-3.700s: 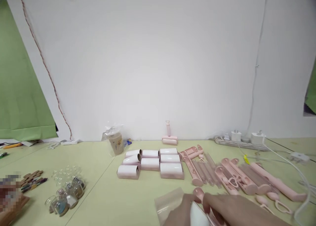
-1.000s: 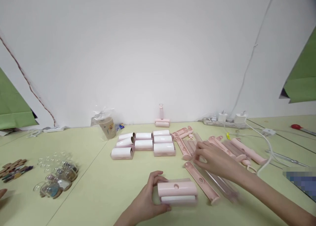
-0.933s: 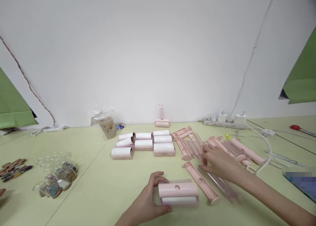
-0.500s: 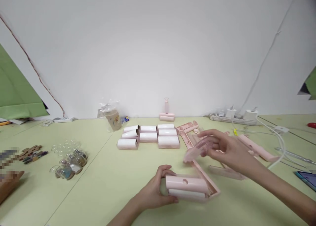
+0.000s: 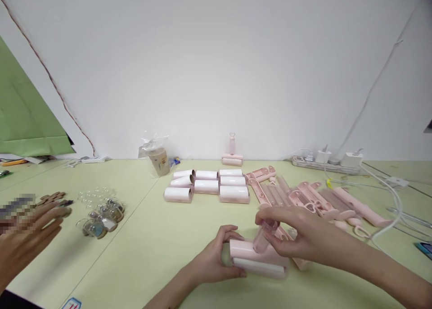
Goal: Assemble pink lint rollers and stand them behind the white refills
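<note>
My left hand (image 5: 212,258) grips the left end of a pink lint-roller head (image 5: 258,258) with a white roll under its cover, lying on the green table (image 5: 151,246). My right hand (image 5: 297,234) is closed on a small pink translucent tube-like part (image 5: 262,238), held upright right over the top of the cover. A long pink handle piece (image 5: 297,259) lies just behind the roller, partly hidden by my right hand.
Several white rolls (image 5: 207,186) lie in rows farther back, and a heap of pink handles (image 5: 317,201) to their right. An assembled roller (image 5: 232,156) stands by the wall. Another person's hand (image 5: 23,241) is at the left near glass jars (image 5: 101,214). Power strip (image 5: 324,162) and cables at right.
My right hand picked a pink part from the pile and brought it back down to the roller head. The left hand kept hold of the roller. The other person's hand came in.
</note>
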`<state>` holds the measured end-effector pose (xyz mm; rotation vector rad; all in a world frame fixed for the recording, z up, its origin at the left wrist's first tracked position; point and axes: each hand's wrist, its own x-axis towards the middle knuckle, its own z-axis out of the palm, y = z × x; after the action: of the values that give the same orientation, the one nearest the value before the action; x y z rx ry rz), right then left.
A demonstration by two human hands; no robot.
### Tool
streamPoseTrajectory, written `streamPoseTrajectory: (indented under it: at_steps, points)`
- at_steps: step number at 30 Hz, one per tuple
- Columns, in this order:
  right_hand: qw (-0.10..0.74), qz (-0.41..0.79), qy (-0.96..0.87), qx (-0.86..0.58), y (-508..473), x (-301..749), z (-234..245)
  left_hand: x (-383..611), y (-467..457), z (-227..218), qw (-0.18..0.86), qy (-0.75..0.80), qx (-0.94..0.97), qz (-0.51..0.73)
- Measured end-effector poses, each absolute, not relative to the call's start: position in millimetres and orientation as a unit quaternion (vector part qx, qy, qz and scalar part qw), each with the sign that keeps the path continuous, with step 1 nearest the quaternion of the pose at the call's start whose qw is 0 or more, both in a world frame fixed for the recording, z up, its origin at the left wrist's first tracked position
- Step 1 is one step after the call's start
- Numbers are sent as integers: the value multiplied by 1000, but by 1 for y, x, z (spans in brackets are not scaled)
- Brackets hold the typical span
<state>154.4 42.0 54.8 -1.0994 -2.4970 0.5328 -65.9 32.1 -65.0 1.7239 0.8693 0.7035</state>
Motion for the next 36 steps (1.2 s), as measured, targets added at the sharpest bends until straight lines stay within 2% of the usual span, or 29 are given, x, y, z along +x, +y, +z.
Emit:
streamPoseTrajectory:
  at_steps: [4,8,11,15,19,25,29,33,36]
  points:
    - [100,220,-878,-412,46,150,67,-65,31,-63,518,373,713,291]
    - [73,195,-882,-423,42,144,63,-64,31,-62,524,387,700,293]
    - [108,192,-875,-430,35,144,56,-63,31,-63,521,392,702,287]
    - [197,264,-831,-448,49,172,54,-66,31,-66,516,408,708,256]
    - [250,112,-779,-564,88,228,53,-73,39,-67,508,395,716,270]
    - [184,41,-793,-580,121,263,21,-53,56,-16,435,324,731,415]
    - [156,25,-813,-561,126,259,-3,-17,57,12,498,249,721,412]
    - [180,47,-804,-565,127,260,-1,7,58,1,623,243,647,367]
    - [222,108,-801,-545,114,248,20,12,60,-12,648,277,612,359]
